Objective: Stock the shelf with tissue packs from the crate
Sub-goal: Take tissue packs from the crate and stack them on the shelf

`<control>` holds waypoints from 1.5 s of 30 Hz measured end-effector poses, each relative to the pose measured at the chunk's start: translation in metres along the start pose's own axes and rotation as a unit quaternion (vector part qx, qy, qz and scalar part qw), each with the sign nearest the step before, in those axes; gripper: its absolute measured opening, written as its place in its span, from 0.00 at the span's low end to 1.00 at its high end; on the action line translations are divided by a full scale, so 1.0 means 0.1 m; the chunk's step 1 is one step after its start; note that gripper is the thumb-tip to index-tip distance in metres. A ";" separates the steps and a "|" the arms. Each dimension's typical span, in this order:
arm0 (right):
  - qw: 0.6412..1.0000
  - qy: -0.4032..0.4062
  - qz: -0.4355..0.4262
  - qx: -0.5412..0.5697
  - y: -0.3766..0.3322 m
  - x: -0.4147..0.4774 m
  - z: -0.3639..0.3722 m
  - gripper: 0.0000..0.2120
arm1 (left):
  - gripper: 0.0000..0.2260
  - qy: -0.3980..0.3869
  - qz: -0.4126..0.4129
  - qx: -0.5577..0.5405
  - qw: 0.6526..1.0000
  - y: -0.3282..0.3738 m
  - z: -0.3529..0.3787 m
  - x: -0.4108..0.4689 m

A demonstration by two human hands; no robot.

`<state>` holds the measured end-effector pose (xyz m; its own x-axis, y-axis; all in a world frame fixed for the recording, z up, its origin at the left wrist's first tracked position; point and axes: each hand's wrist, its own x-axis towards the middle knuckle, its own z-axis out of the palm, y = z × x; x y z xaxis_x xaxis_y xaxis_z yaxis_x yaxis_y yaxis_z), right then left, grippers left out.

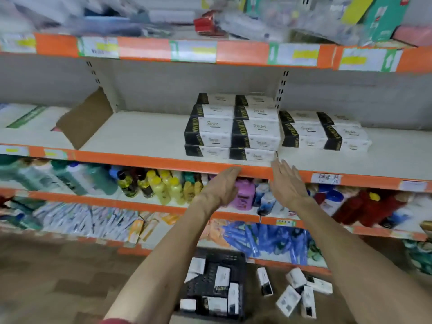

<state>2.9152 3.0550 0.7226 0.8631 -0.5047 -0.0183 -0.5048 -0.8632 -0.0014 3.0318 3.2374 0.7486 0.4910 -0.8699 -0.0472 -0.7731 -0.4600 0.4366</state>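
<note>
Both forearms [163, 265] are bare to the wrist, and the left grip [222, 183] and right grip [288, 181] are bare too. A dark red sleeve edge [114, 321] shows at the left arm's upper end.

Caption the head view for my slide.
Empty left hand and right hand at the shelf edge below stacked tissue packs; more in the crate.

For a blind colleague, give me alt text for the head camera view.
A person's empty left hand and right hand reach to the orange edge of a shelf, below stacked black-and-white tissue packs. On the floor, a black crate holds more packs; loose packs lie beside it.
</note>
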 end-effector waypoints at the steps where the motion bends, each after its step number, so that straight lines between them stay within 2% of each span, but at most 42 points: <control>1: 1.000 -0.001 -0.007 -0.002 -0.15 -0.05 0.02 0.28 | 0.27 0.002 -0.009 -0.002 1.000 -0.14 -0.02 -0.12; 8: 0.998 -0.021 -0.066 -0.005 -0.86 -0.13 0.17 0.28 | 0.29 -0.012 -0.096 0.029 0.995 -0.93 0.05 -0.57; 13: 0.995 -0.042 -0.078 0.035 -1.02 -0.18 0.47 0.28 | 0.26 -0.053 -0.111 0.027 0.992 -1.14 0.33 -0.73; 17: 0.992 -0.075 -0.075 0.063 -1.10 -0.24 0.92 0.28 | 0.27 -0.082 -0.157 0.008 0.984 -1.36 0.68 -0.82; 26: 0.980 -0.170 -0.067 0.081 -1.37 -0.58 2.30 0.30 | 0.26 -0.154 -0.227 -0.020 0.962 -2.01 1.88 -1.09; 33: 0.972 -0.210 -0.041 0.095 -1.46 -0.65 3.75 0.30 | 0.25 -0.188 -0.268 -0.020 0.945 -2.70 3.09 -1.30; 38: 0.967 -0.224 -0.008 0.118 -1.47 -0.64 4.73 0.31 | 0.27 -0.200 -0.262 -0.018 0.944 -3.19 3.97 -1.41; 45: 0.961 -0.248 -0.015 0.122 -1.53 -0.74 6.07 0.31 | 0.28 -0.231 -0.258 -0.031 0.938 -3.67 5.14 -1.47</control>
<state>2.9190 3.2307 0.1171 0.7943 -0.3602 -0.4893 -0.5205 -0.8189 -0.2420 3.0367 3.4429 0.1338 0.5556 -0.5253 -0.6445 -0.4483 -0.8421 0.2999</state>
